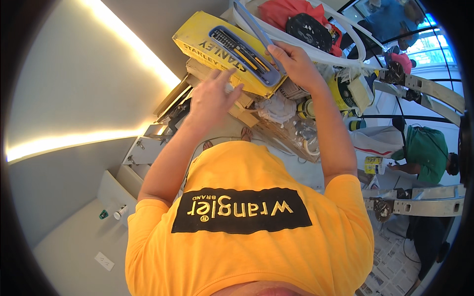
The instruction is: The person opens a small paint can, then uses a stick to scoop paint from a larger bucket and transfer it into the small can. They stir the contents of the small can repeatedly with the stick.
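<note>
The left hand (212,96) is spread open, fingertips brushing the lower edge of the yellow tool case (217,52) at its 6 o'clock, gripping nothing. The case tilts atop stacked cardboard boxes (237,106). At its 3 o'clock, the right hand (295,61) clasps the raised grey-blue lid (256,34). Clutter crowds rightward; bare wall (74,89) lies at 9 o'clock.

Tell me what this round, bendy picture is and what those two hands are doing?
A person wears a camera on the head, looking down, so you see their orange shirt and both arms. The wide lens bends straight lines. The right hand holds up the grey lid of a yellow tool case. The left hand reaches toward the screwdriver bits in its tray, fingers spread, not holding anything. The case sits on a pile of boxes, rags and tape rolls. Another person in a green shirt works nearby.
</note>
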Motion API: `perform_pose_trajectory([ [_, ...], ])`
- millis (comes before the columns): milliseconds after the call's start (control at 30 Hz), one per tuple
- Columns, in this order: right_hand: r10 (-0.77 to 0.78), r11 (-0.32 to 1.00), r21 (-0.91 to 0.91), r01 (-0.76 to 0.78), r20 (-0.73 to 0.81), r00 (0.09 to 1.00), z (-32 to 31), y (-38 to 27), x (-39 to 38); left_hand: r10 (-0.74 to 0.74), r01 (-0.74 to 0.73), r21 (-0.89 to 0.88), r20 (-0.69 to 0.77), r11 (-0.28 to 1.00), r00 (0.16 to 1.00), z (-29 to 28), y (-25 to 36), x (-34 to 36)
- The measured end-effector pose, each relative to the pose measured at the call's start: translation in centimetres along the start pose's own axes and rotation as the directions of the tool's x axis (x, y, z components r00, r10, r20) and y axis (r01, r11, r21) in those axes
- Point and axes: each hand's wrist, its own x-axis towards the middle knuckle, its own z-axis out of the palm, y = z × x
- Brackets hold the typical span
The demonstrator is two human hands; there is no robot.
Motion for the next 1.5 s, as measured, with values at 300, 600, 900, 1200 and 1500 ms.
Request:
perform_pose_trajectory([
  [300, 0.069, 0.995, 0.072, -0.067, -0.027, 0.997, -0.6, 1.1, -0.9, 0.225, -0.192, 0.199, -0.160, 0.961, 0.961, -6.1, -3.7, 6.2],
  [600, 0.084, 0.935, 0.346, -0.077, -0.006, 0.996, -1.5, 3.1, -1.8, 0.509, -0.545, 0.201, 0.205, 0.814, 0.836, -5.6, 1.1, 11.0],
  [900, 0.049, 0.884, 0.467, -0.032, -0.025, 0.999, -1.5, 3.7, -2.1, 0.469, -0.650, 0.277, 0.504, 0.707, 0.725, -3.2, 3.5, 12.9],
  [1200, -0.003, 0.896, 0.443, -0.003, 0.013, 1.000, -2.0, 4.9, -1.8, 0.264, -0.460, 0.472, 0.424, 0.752, 0.866, -5.1, 1.8, 13.4],
  [1500, 0.049, 0.867, 0.493, -0.076, 0.067, 0.997, -2.1, 5.1, -1.5, 0.339, -0.464, 0.399, 0.345, 0.791, 0.875, -6.2, 0.5, 13.2],
])
